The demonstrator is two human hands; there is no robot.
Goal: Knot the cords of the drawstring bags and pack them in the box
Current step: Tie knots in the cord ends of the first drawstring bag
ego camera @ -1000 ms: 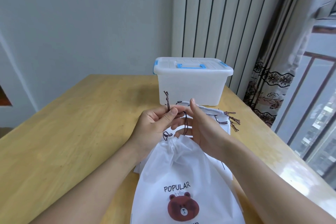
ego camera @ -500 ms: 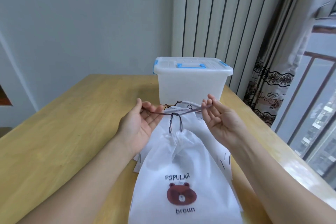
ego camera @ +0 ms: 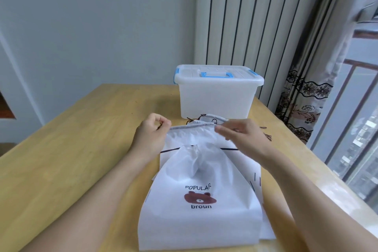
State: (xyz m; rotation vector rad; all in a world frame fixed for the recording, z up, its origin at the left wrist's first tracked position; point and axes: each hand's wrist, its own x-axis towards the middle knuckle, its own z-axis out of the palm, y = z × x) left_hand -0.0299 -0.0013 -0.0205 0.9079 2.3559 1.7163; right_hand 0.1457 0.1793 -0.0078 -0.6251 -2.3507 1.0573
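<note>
both hands point(ego camera: 152, 133) point(ego camera: 241, 135) pinch second bag's point(ego camera: 192, 135) top edge.

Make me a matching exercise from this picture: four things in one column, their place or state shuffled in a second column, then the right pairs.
Things:
1. box
2. bear bag
3. left hand
4. curtain

Places or states:
A. nearest the camera, top cinched
B. at the table's far end, lid on
C. hangs beside the window
D. closed at the corner of the bag underneath

Pairs: 1-B, 2-A, 3-D, 4-C
</note>
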